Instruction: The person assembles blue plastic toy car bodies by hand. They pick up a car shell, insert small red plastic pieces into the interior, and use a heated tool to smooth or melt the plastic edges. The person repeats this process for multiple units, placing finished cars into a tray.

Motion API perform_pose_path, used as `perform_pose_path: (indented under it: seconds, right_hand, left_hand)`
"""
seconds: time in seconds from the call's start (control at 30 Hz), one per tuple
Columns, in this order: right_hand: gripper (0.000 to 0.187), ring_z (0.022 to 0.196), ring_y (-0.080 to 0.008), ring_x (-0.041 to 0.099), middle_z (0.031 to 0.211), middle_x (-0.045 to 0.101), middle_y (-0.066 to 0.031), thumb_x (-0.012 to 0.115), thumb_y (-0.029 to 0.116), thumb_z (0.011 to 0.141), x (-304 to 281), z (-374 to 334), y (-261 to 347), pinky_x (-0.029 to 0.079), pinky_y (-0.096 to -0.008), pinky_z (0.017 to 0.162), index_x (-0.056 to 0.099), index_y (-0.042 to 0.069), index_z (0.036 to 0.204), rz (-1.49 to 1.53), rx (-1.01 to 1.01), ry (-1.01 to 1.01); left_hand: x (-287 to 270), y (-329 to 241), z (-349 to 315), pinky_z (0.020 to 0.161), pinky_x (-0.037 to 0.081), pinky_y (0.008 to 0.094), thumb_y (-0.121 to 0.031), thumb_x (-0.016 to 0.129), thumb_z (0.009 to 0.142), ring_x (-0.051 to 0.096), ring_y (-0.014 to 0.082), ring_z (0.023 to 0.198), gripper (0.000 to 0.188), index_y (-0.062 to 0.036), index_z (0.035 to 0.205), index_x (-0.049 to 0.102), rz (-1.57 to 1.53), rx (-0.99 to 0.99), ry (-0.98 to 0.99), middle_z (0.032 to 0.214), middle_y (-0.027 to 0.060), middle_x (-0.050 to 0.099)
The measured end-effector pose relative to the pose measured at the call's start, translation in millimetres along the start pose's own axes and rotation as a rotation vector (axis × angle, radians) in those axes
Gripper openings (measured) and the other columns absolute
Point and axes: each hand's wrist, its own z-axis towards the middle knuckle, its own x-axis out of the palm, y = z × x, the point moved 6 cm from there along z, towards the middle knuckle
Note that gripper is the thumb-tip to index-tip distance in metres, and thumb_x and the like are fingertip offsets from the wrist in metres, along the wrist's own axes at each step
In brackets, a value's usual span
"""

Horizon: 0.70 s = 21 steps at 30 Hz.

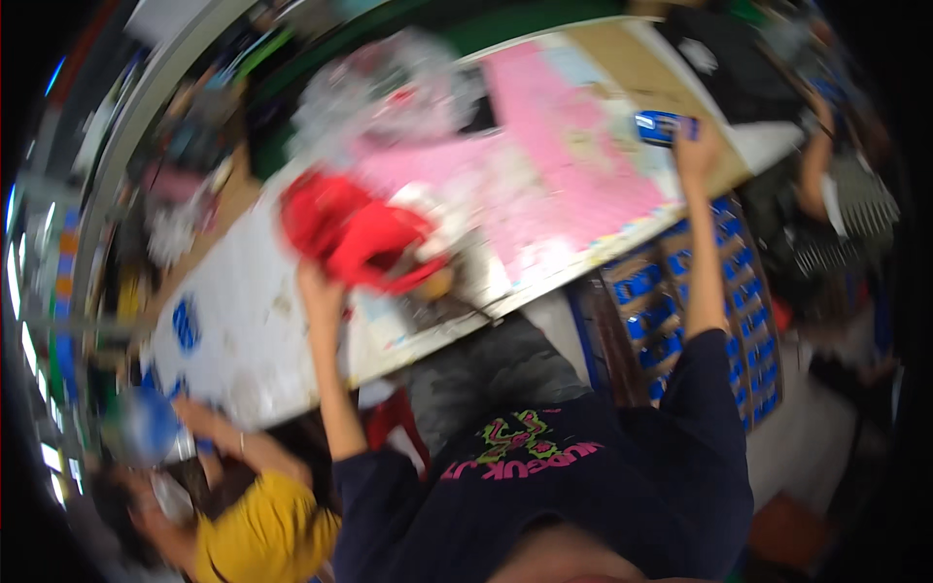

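My left hand (319,293) is at the near-left edge of a bright red, folded thing (374,238) that looks like fabric or a cap. The fingers are partly hidden and smeared by motion, but they seem to grip its edge. Far to the right, my right hand (694,148) is closed on a small, shiny blue packet (657,127) with a white patch, over the brown part of the table. A crumpled white thing (442,219) lies against the red one.
Clear plastic bags (384,92) are heaped at the table's back. A blue item (186,324) lies on its left part. Below the right edge stands a divided box (649,316) of blue packets. A person in a yellow shirt (260,530) works at the left; another's arm (814,170) is at the right.
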Motion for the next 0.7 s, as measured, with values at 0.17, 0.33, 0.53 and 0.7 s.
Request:
perform_pose_path:
  seconds: [0.17,0.33,0.53,0.7]
  right_hand:
    - [0.023,0.074,-0.0154,0.054,0.076,0.057,-0.0067,0.062,0.016,0.07,2,-21,-23,0.043,-0.0275,0.063,0.056,0.007,0.09,0.616,0.292,-0.15]
    - [0.029,0.069,-0.007,0.052,0.077,0.056,-0.0018,0.061,0.01,0.073,-15,-37,-6,0.039,-0.0191,0.06,0.047,0.002,0.098,1.271,0.666,-0.124]
    - [0.032,0.068,-0.0061,0.048,0.073,0.053,-0.0021,0.062,0.01,0.074,-119,-63,40,0.038,-0.0204,0.062,0.04,0.002,0.096,0.858,0.432,-0.094]
    - [0.036,0.078,-0.0069,0.049,0.089,0.054,-0.0031,0.055,0.01,0.079,-217,-105,135,0.039,-0.02,0.069,0.042,0.002,0.111,1.256,0.498,0.345]
  left_hand:
    - [-31,-41,-4,0.077,0.04,0.0325,-0.018,0.058,0.077,0.05,0.0216,0.083,0.032,0.0051,0.098,0.05,-0.221,0.118,-0.096,0.091,0.0137,0.054]
    - [-38,-35,2,0.068,0.045,0.0278,-0.013,0.056,0.079,0.054,0.0196,0.074,0.028,0.0043,0.102,0.051,-0.458,0.095,-0.187,0.085,0.0143,0.055]
    - [-86,-36,-51,0.065,0.043,0.0249,-0.014,0.05,0.084,0.052,0.0159,0.072,0.019,0.0022,0.092,0.054,-0.541,0.04,-0.339,0.085,0.0102,0.056]
    - [-128,-48,-116,0.071,0.043,0.0307,-0.008,0.06,0.076,0.052,0.0198,0.075,0.012,0.0029,0.081,0.056,-0.624,-0.164,-0.478,0.08,0.012,0.056]
